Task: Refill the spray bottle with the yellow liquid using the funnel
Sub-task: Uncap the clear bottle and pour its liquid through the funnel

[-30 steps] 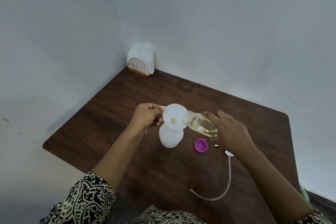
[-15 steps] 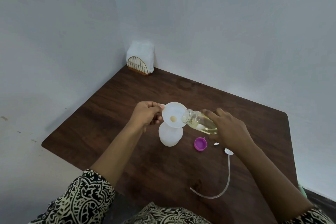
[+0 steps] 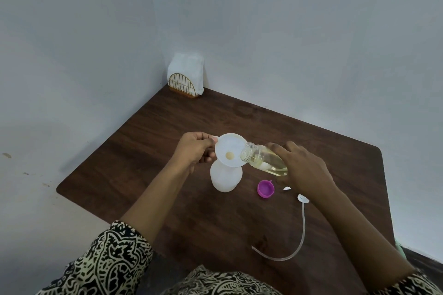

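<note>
change from earlier frames: almost none. both hands, funnel and tilted bottle keep the same pose as half a second ago; only the view has shifted slightly.

left hand (image 3: 195, 148): pinching the small tab on the rim of the white funnel (image 3: 227, 145), fingers curled.

funnel: seated in the neck of the white spray bottle (image 3: 225, 178), which stands upright on the desk (image 3: 155, 141) just below the left hand's fingers. a pale yellow spot shows at the funnel's centre hole. the level inside the spray bottle cannot be told through its cloudy wall.

right hand (image 3: 304, 167): wrapped round the base of a clear bottle (image 3: 259, 157), held tipped with its open mouth over the funnel's rim on the right-hand side. yellow liquid (image 3: 275, 167) pools along its lower side.

purple cap (image 3: 265, 189): open side up on the desk, just under the right hand's fingers.

clear tube (image 3: 302, 230): curving along the desk beside the right forearm, its top end hidden under that hand.

napkin holder (image 3: 185, 79): in the far corner, well beyond the left hand.
</note>
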Demonstrator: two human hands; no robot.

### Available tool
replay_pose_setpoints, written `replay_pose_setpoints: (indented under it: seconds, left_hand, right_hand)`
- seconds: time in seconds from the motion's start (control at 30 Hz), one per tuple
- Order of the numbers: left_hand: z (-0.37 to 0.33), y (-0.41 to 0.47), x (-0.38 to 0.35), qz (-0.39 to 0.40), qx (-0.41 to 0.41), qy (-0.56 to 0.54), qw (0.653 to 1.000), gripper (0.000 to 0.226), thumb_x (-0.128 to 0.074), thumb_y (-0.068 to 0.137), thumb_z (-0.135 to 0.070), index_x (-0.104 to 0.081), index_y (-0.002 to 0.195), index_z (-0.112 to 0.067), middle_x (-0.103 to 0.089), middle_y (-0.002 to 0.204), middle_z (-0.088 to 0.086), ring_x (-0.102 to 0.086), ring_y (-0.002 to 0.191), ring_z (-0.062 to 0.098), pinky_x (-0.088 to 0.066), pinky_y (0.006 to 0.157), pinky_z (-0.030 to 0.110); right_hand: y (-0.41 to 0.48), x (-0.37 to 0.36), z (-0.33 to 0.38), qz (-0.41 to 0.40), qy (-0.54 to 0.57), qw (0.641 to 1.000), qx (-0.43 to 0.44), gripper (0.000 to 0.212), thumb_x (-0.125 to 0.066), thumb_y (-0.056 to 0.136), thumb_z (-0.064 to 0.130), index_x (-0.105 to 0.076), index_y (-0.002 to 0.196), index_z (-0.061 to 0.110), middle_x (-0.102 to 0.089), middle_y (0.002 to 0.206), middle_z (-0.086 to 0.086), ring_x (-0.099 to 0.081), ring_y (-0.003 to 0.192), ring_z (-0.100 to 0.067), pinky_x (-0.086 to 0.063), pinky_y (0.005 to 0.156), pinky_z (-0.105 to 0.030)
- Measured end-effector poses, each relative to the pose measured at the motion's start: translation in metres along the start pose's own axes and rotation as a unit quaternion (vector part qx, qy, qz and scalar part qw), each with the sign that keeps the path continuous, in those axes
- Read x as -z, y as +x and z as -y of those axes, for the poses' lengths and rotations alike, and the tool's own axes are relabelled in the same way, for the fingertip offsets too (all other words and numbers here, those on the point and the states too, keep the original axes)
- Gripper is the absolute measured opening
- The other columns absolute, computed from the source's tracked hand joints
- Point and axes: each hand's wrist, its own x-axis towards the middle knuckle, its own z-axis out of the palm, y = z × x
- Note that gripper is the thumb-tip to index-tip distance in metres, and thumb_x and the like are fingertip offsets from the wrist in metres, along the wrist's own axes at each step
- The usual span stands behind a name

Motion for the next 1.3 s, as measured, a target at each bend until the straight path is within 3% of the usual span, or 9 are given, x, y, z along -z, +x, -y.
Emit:
replay_pose_setpoints:
  seconds: [0.17,1.3]
  left_hand:
    - [-0.0007,-0.0003,-0.0005,0.001,0.003,-0.002,1.000,0.007,-0.062,0.092,-0.011,-0.068,0.089,-0.008,-0.065,0.062,0.004,-0.053,0.047,0.009,-0.046,0.044,0.021]
    - [-0.0013,-0.0019,0.0002,0.006,-0.002,-0.005,1.000,0.009,-0.061,0.093,-0.011,-0.068,0.094,-0.005,-0.065,0.064,0.006,-0.053,0.046,0.008,-0.045,0.043,0.020]
  right_hand:
    - [0.0008,0.0015,0.0008,0.002,-0.010,1.000,0.002,0.074,-0.068,0.080,0.043,-0.027,0.142,0.038,-0.048,0.124,0.005,-0.051,0.107,-0.014,-0.035,0.062,-0.021]
    - [-0.0019,0.0041,0.0033,0.000,-0.004,1.000,-0.001,0.076,-0.070,0.079,0.038,-0.027,0.141,0.039,-0.047,0.118,0.005,-0.050,0.106,-0.016,-0.036,0.062,-0.025]
